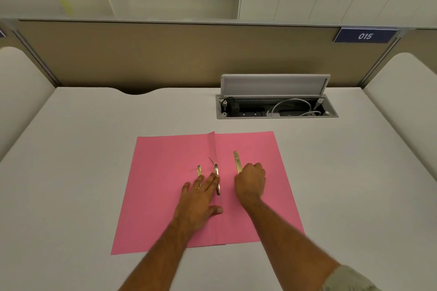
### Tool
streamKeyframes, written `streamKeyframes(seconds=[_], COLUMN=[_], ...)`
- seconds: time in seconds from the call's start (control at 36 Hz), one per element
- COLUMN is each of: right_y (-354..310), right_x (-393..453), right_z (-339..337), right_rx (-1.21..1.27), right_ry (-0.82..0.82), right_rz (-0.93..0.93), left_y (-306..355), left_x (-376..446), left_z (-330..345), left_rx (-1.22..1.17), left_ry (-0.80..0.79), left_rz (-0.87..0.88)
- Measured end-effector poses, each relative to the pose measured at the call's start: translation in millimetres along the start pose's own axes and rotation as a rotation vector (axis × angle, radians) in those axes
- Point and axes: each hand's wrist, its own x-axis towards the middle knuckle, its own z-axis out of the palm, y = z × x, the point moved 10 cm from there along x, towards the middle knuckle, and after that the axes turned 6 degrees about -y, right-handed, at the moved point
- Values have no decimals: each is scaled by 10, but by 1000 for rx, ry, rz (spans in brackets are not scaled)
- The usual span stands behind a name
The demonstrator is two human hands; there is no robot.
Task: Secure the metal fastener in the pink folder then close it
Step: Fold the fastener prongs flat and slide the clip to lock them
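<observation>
Pink folder (165, 196): open flat on table (82, 160).
Left hand (199, 198): released, fingers spread, pressing fastener prongs (217, 179) beside the fold.
Right hand (250, 182): clenched, grasping lower end of brass fastener bar (236, 160).

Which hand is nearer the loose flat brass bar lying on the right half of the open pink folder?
Right. The right hand is closed on the loose flat brass bar's near end; the left hand lies flat across the fold, left of it.
</observation>
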Motion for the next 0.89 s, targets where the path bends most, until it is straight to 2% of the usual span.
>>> streamKeyframes(seconds=[0.25, 0.36, 0.67, 0.89], right_y=[69, 106, -54, -157], right_x=[42, 47, -273, -338], right_z=[-29, 15, -123, -176], right_rx=[156, 303, 872, 909], right_ry=[-38, -61, -84, -162], right_rz=[112, 133, -21, -44], left_y=[34, 33, 46, 51], left_x=[59, 80, 79, 71], left_z=[22, 12, -4, -6], left_rx=[44, 55, 29, 21], left_ry=[-87, -113, -119, -108], left_rz=[-5, -2, -9, -5])
